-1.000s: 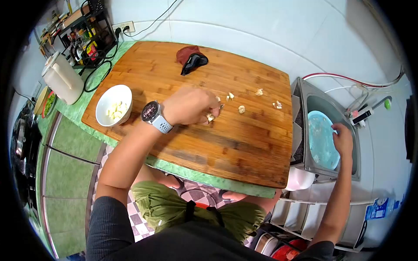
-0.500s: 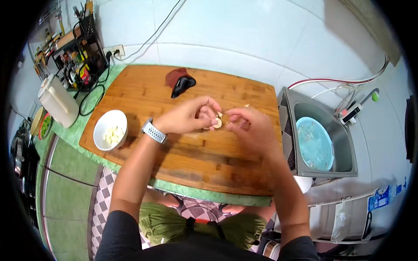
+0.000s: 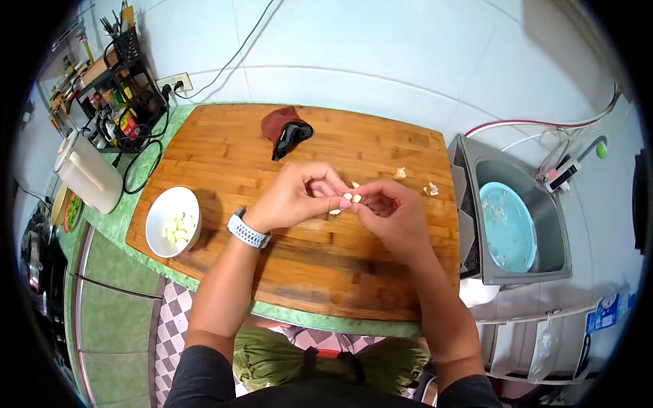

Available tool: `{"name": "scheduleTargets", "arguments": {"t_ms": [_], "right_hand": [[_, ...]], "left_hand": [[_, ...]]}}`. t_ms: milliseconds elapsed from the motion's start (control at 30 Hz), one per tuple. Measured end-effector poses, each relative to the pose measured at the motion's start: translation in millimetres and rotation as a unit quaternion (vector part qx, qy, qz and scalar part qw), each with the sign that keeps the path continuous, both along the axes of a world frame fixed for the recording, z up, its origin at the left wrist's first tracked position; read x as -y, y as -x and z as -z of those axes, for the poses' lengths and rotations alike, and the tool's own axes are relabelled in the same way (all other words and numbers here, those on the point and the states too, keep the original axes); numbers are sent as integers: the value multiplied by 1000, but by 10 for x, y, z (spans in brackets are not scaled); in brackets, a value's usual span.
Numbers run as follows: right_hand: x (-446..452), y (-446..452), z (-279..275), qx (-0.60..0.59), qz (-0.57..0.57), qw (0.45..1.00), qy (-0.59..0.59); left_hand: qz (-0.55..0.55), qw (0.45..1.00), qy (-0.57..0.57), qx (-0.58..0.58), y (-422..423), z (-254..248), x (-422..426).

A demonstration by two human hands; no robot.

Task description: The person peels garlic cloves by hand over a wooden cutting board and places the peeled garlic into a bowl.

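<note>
Pinching small, pale garlic cloves (image 3: 357, 198), the left hand (image 3: 294, 196) and right hand (image 3: 396, 219) sit right of the round white bowl (image 3: 164, 208), left nearer.

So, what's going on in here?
A person's left hand and right hand meet above a brown wooden board, together pinching small pale garlic-like cloves. A round white bowl on the board's left side holds more pale pieces. Small whitish scraps lie toward the right.

Two small, creamy-white garlic cloves (image 3: 357, 198) sit side by side, pinched between the left hand (image 3: 294, 197) and right hand (image 3: 396, 221), above the cutting board (image 3: 320, 272), nearer its right edge than its left.
</note>
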State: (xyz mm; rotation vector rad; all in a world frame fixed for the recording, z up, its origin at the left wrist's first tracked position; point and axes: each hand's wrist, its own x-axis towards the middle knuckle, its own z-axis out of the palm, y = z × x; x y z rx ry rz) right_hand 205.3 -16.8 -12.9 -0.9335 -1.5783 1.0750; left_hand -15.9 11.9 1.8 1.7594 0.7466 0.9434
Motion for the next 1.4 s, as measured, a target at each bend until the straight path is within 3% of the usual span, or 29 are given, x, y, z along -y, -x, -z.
{"name": "scheduleTargets", "arguments": {"t_ms": [100,300,367,400,467,600,767,900,967,1133,1200,1400], "right_hand": [[3,-25,-22,-77,-30,995,64],[-14,-162,-115,-122,-66,981,137],[-29,-159,-82,-128,-66,979,141],[-39,-153,-71,-134,-68,978,147],[-30,-137,-81,-132,-56,978,155],[-79,-167,22,-120,-63,979,152],[-87,-145,44,-118,-68,977,163],[-76,-119,21,-135,-70,974,165],[-89,-121,50,-142,-75,974,160],[-73,-97,57,-125,-61,982,126],[-45,-61,52,-75,-13,996,54],[-21,-9,81,-19,48,999,4]], "left_hand": [[15,1000,9,6,1,-24,25],[-29,999,-39,-14,-23,38,10],[-58,983,-120,-127,-36,11,25],[-59,983,-121,-127,-34,17,11],[-64,942,-217,-249,-14,47,-11],[-81,945,-234,-212,-42,60,7],[-72,987,-126,-73,-120,-20,75],[-63,988,-133,-38,-137,91,21],[-36,998,-53,-2,-138,79,30],[-64,998,13,20,-158,60,50],[-80,996,22,30,-166,67,50],[-128,989,-56,-47,-196,79,68]]}}
